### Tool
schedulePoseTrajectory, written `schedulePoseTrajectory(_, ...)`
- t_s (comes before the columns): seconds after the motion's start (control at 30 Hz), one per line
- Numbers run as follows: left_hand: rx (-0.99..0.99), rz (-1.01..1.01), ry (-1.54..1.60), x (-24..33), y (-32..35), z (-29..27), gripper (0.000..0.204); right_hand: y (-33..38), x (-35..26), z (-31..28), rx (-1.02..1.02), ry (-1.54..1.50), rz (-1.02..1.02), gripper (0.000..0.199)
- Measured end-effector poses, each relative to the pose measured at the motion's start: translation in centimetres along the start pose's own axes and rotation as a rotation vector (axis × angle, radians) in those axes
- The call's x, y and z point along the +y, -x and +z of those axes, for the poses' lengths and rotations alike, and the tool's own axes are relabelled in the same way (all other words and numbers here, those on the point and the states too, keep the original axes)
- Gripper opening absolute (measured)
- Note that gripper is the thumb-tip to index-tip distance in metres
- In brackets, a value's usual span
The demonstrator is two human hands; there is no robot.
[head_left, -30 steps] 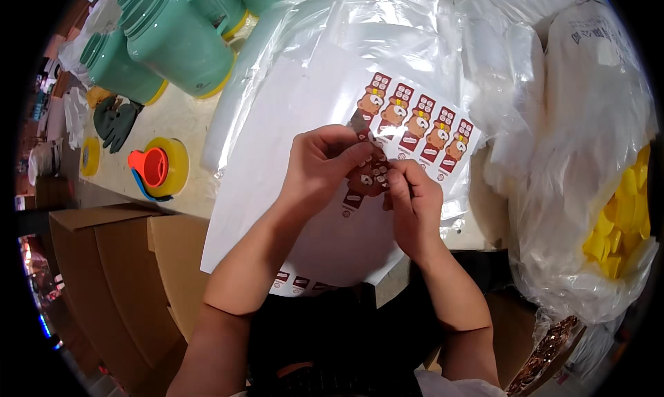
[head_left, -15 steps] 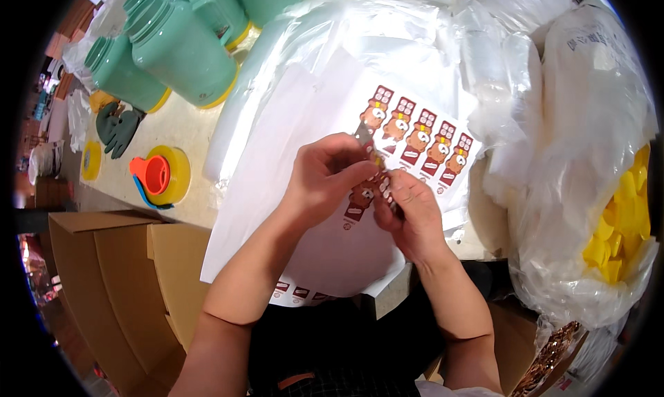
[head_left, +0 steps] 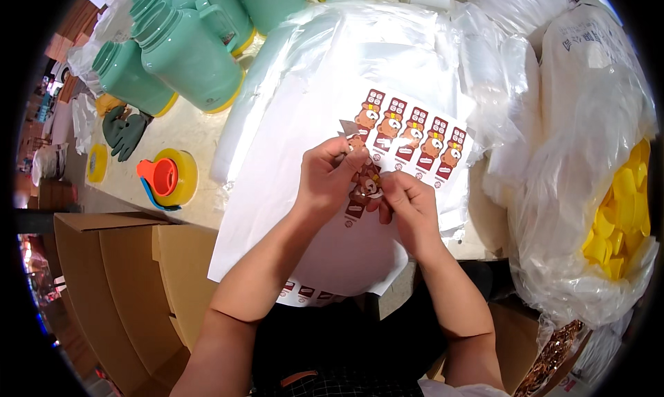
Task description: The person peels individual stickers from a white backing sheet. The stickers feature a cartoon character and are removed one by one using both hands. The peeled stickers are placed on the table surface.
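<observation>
A small brown bear sticker [head_left: 367,182] is pinched between my two hands. My left hand [head_left: 328,174] is closed on its left side, thumb on top, and a grey-brown pointed tip sticks out above those fingers. My right hand [head_left: 409,202] grips the right edge between thumb and fingers. Beneath them lies a white sheet of stickers [head_left: 453,182], printed with a row of bears on dark red strips. More white paper [head_left: 277,162] spreads to the left, its lower edge hanging over the table front with a few more prints.
Clear plastic film [head_left: 304,34] is stacked behind the paper. Green jugs [head_left: 190,65] with yellow bases stand at the far left, near dark gloves [head_left: 125,133] and a yellow tape roll [head_left: 183,179]. An open carton [head_left: 124,279] is at lower left; a bag of yellow parts [head_left: 622,224] sits right.
Both hands have turned the sticker, so its bear print now faces up more. The view has shifted slightly, and the paper moved a little with it.
</observation>
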State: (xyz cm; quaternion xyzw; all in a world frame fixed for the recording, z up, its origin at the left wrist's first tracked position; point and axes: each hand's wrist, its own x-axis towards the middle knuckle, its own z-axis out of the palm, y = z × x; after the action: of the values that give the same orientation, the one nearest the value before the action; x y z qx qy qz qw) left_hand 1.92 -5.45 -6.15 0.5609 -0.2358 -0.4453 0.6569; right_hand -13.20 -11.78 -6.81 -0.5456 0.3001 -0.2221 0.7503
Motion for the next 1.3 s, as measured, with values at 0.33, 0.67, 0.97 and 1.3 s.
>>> schedulePoseTrajectory(0.33,0.050,0.091,-0.010,-1.5,-0.7,-0.2,0.026,-2.2,-2.3,0.1,0.207,0.067,0.010,0.025)
schedulePoseTrajectory(0.67,0.125,-0.044,0.104,-0.6,-1.1,-1.1,0.030,-4.6,-4.9,-5.6,0.747,0.624,-0.560,0.033)
schedulePoseTrajectory(0.97,0.052,0.023,0.102,-1.0,-1.4,-1.2,0.019,-0.1,-2.6,-2.9,0.411,-0.203,-0.026,0.048)
schedulePoseTrajectory(1.3,0.101,0.189,-0.031,-1.6,-1.3,-1.0,0.023,-0.2,-3.7,-0.7,0.547,0.245,-0.396,0.052)
